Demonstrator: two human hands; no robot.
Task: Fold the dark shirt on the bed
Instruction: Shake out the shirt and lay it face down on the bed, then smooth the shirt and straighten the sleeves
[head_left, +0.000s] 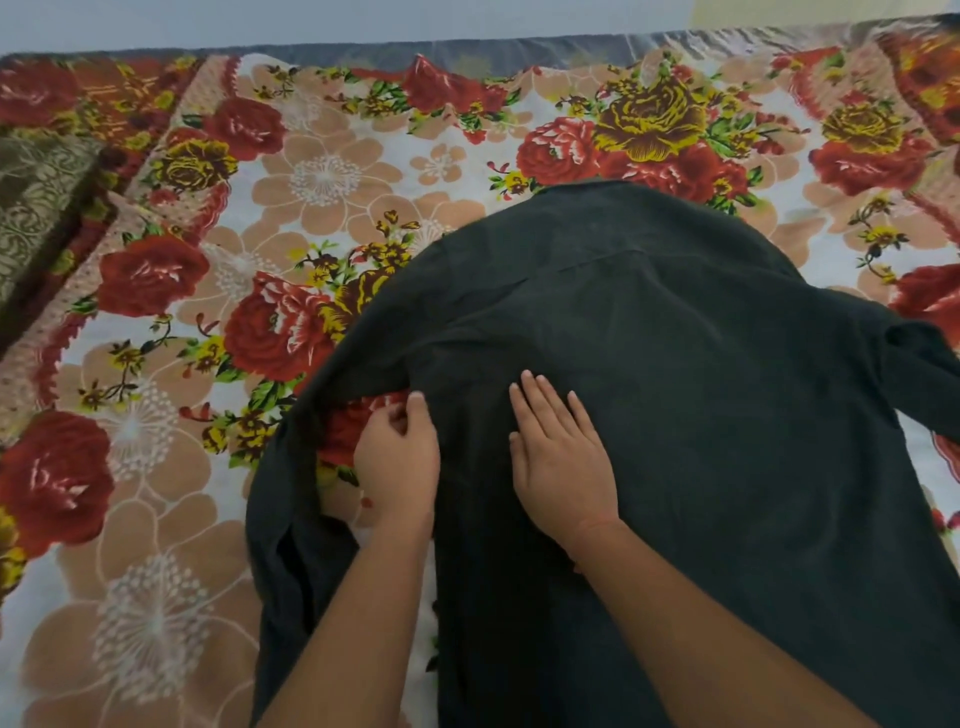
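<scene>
Head view: right hand (561, 462) lies flat, fingers straight, on dark shirt (675, 374); left hand (397, 460) pinches its edge.

- A bedroom in a home: a bed (470, 51) fills nearly the whole view.
- A floral bedsheet (322, 176) with red roses and beige blossoms covers it.
- A plain pale wall (311, 21) runs behind the far edge.
- An olive-brown patterned cloth (36, 208) lies at the far left.
- A dark shirt (675, 389) lies spread on the sheet, ordinary household clothing.
</scene>
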